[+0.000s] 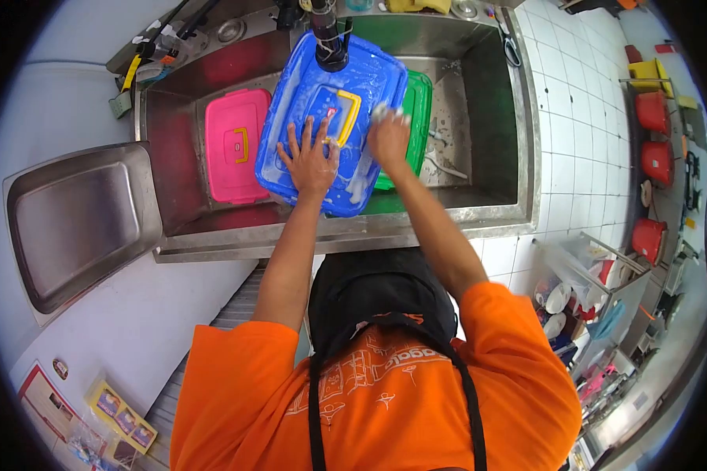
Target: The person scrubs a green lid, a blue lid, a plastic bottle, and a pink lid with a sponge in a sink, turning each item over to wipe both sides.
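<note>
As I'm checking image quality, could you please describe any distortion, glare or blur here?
In the head view, wide-angle distortion bends the scene's edges, with blackened corners; pale sheen marks the metal tray; the right hand looks blurrier than the left hand.

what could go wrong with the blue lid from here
The blue lid is streaked with suds, and the left grip lies spread flat on it, so it could slide. It overlaps the green lid, so a slip might knock that one. Lifting the blue lid could bump the black faucet over its far end.
</note>
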Action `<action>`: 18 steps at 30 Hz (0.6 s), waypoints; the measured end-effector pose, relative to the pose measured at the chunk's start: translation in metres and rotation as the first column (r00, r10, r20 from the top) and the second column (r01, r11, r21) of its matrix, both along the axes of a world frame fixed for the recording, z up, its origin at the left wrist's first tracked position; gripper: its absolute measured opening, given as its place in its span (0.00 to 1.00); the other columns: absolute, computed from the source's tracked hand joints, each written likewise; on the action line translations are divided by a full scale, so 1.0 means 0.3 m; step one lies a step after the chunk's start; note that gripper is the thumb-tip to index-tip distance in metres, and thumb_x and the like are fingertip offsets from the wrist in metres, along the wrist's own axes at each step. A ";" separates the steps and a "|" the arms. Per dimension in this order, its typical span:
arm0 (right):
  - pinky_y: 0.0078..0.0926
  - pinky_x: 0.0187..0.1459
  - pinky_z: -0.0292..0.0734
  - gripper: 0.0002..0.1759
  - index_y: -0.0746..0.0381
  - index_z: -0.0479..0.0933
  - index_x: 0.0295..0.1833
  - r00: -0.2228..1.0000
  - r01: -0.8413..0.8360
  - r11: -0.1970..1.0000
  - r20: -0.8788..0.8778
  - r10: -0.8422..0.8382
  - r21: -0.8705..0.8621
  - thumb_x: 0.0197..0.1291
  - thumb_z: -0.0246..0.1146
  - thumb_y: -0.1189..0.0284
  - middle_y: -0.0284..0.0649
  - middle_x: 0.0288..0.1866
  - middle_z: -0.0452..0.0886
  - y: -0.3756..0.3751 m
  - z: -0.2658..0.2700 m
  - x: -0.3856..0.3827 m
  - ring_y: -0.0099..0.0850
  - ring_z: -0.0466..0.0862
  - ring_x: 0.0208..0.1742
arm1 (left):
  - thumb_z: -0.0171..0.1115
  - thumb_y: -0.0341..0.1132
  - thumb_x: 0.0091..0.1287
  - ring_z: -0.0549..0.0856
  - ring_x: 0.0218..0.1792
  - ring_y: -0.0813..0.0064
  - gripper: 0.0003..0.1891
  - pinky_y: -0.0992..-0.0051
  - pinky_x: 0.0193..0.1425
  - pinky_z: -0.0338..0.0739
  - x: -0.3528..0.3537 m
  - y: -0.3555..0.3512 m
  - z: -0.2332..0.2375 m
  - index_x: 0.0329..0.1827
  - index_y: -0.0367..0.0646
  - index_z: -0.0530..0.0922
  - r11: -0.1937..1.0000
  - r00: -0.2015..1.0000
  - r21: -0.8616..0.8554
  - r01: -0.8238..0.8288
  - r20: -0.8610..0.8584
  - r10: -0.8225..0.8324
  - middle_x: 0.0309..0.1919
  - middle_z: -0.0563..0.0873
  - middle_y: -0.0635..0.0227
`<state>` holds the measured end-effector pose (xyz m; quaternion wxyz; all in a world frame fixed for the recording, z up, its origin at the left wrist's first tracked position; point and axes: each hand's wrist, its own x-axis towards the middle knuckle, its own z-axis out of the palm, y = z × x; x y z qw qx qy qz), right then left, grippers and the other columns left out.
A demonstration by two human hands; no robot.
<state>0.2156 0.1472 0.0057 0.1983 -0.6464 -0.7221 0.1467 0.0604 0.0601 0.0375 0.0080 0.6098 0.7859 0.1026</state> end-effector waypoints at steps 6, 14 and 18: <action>0.54 0.46 0.72 0.19 0.69 0.75 0.52 0.968 -0.228 0.972 -0.100 0.232 0.047 0.55 0.61 0.72 0.59 0.49 0.76 -0.184 0.106 0.058 0.56 0.76 0.48 | 0.60 0.60 0.65 0.54 0.78 0.53 0.25 0.34 0.75 0.42 -0.021 -0.004 0.017 0.61 0.62 0.79 0.997 0.993 0.026 0.078 0.083 -0.080 0.72 0.69 0.71; 0.49 0.48 0.72 0.18 0.62 0.79 0.53 0.909 -0.417 0.890 0.118 0.401 0.187 0.57 0.60 0.71 0.50 0.48 0.78 0.118 0.132 -0.094 0.50 0.77 0.49 | 0.64 0.66 0.58 0.49 0.78 0.45 0.30 0.25 0.69 0.40 -0.030 0.013 0.028 0.50 0.51 0.82 0.987 0.982 0.030 0.155 0.107 -0.157 0.65 0.70 0.65; 0.49 0.52 0.71 0.16 0.61 0.80 0.50 0.875 -0.471 0.876 0.184 0.448 0.105 0.58 0.59 0.68 0.46 0.49 0.80 0.118 0.122 -0.186 0.48 0.78 0.54 | 0.65 0.62 0.59 0.51 0.77 0.43 0.28 0.25 0.68 0.43 -0.024 0.016 0.038 0.49 0.47 0.81 0.988 0.985 0.068 0.138 0.093 -0.144 0.63 0.70 0.61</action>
